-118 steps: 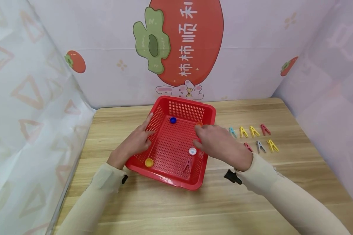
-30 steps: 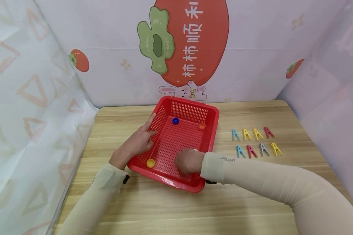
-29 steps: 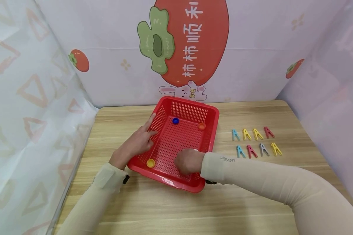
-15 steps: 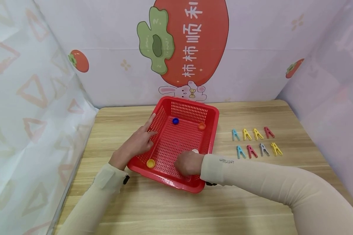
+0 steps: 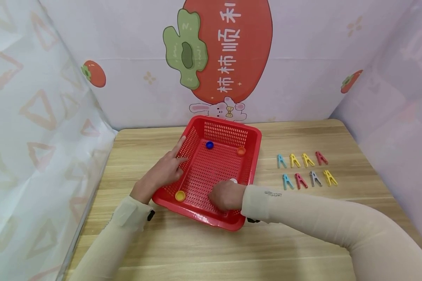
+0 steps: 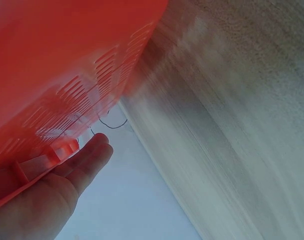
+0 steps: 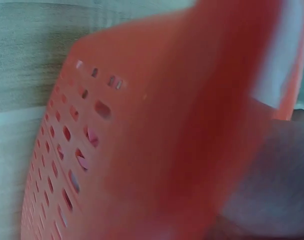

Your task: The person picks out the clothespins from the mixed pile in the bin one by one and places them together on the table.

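My left hand (image 5: pixel 163 169) grips the left rim of a red plastic basket (image 5: pixel 251 156), index finger stretched along it and thumb inside. In the left wrist view, fingers (image 6: pixel 91 160) reach along the basket's outer side. My right hand (image 5: pixel 226 195) is down inside the near right part, back of the hand up and fingers hidden below; I cannot tell what it holds. Beside it a white bottle cap (image 5: pixel 233 180) shows partly. Other caps sit in the basket: blue (image 5: pixel 209 144), orange (image 5: pixel 241 151) and yellow (image 5: pixel 180 195). Through the wall's holes, bits of pink (image 7: pixel 91 136) show.
Several clothespins lie in two rows on the wooden table (image 5: pixel 197 253) right of the basket, among them a teal clothespin (image 5: pixel 288 181), a red clothespin (image 5: pixel 300 180) and a grey clothespin (image 5: pixel 315 178). A patterned white cloth (image 5: pixel 126 89) hangs behind the table.
Since the oldest frame, my right hand has moved from near the orange cap towards the basket's near side, covering the spot where a pink clothespin lay. Over the last second, both hands stay nearly still.
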Demonstrator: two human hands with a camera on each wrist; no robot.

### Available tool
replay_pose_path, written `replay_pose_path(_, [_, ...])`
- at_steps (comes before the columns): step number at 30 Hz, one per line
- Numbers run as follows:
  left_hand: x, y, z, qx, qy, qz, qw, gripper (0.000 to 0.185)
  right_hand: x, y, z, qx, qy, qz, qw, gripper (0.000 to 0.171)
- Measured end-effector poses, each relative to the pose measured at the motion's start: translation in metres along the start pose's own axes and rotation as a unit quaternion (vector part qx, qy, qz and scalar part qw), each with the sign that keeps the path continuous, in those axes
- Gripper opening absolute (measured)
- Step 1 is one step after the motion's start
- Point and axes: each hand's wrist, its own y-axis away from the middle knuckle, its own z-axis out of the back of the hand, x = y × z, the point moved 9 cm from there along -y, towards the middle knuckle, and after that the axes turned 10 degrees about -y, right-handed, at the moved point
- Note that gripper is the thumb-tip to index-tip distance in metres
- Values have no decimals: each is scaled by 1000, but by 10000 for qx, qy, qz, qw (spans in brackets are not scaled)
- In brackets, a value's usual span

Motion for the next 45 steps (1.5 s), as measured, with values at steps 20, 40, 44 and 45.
replay_pose_path(20, [0, 0, -1, 52, 122, 67, 9999, 52, -2, 40, 40, -657, 556, 600, 9945, 75])
replay_pose_path(40, [2, 1, -2, 90, 235, 158, 9996, 54, -29, 78, 72, -1216, -1, 546, 9911, 61])
replay_pose_path(44, [1, 0, -1, 76, 222, 124, 9996, 53, -35, 83, 74, -1289, -9, 482, 9905, 60])
replay_pose_path(45, [1, 0, -1, 78, 233, 118, 9996, 53, -36, 84, 75, -1306, -3, 485, 9903, 58])
